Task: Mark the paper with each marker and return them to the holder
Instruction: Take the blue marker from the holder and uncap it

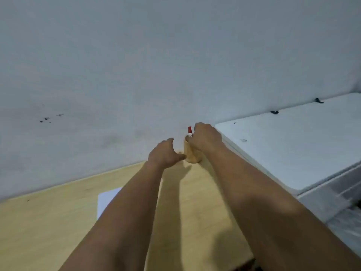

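Observation:
A small wooden holder [189,153] stands at the far edge of the wooden table, against the wall. A red-capped marker [189,130] sticks up out of it. My right hand [205,136] is over the holder's top, fingers curled down at the marker; whether they grip it is hidden. My left hand [166,153] is just left of the holder, fingers apart, thumb touching its base. A white sheet of paper [106,200] lies on the table, partly covered by my left forearm.
The light wooden table [48,222] meets a pale wall [136,75] with a few dark marks. A white appliance with a flat lid [293,145] stands close on the right of the table, higher than the tabletop.

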